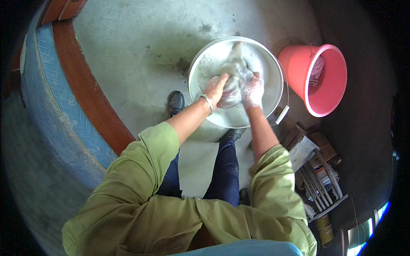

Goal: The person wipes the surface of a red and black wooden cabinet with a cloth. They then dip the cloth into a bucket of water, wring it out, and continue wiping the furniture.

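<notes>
A wet, greyish cloth (235,72) lies bunched between my hands over a round metal basin (270,105), partly blurred. My left hand (216,88), with a bangle at the wrist, grips the near left side of the bunch. On its right side my right hand (253,89) is closed on the same cloth, with suds over its back. Soapy water shows in the basin around and beyond the cloth. The basin's wire handle, with a white grip (282,115), hangs at its right side.
Right of the basin a pink bucket (294,68) leans with patterned cloth (316,72) inside. A metal rack (315,188) and cardboard box (323,145) stand at lower right. A blue mattress (70,105) with a reddish-brown bed rail (86,86) is at the left.
</notes>
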Motion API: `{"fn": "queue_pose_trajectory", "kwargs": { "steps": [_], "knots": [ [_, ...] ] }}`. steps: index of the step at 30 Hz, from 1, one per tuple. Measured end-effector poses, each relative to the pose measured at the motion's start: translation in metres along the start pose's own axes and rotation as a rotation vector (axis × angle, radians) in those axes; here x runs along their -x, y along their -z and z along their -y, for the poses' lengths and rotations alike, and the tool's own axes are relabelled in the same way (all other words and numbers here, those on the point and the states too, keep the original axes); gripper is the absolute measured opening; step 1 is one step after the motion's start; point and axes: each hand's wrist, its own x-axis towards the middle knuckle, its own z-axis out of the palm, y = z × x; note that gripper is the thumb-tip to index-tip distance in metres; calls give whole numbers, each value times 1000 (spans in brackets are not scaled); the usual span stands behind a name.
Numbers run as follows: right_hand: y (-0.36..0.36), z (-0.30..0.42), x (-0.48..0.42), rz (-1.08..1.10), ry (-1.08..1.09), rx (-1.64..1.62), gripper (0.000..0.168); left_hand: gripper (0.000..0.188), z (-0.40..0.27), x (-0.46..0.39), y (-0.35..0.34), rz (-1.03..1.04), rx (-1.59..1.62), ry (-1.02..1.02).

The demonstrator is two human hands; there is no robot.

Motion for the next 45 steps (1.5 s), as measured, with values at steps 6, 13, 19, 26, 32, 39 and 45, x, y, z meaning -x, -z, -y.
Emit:
{"fn": "queue_pose_trajectory", "kwargs": {
  "steps": [6,13,19,26,32,39,45],
  "knots": [
    [4,-45,-17,54,-472,167,69,50,-25,10,19,-292,-68,-225],
    [-50,11,-7,399,10,671,61,86,-19,19,17,-229,-91,-7],
    [-112,-86,-36,836,123,944,38,86,-12,12,21,-197,-178,169],
    [3,11,29,483,574,133,32,85,-14,-4,12,-162,-204,280],
    [66,106,68,184,158,-104,30,51,4,17,-19,364,-83,227],
    [12,-36,18,2,185,196,23,27,2,44,-39,82,-81,-56],
    [29,-32,14,58,-59,374,36,46,-24,26,0,-174,-359,79]
  ]
}}
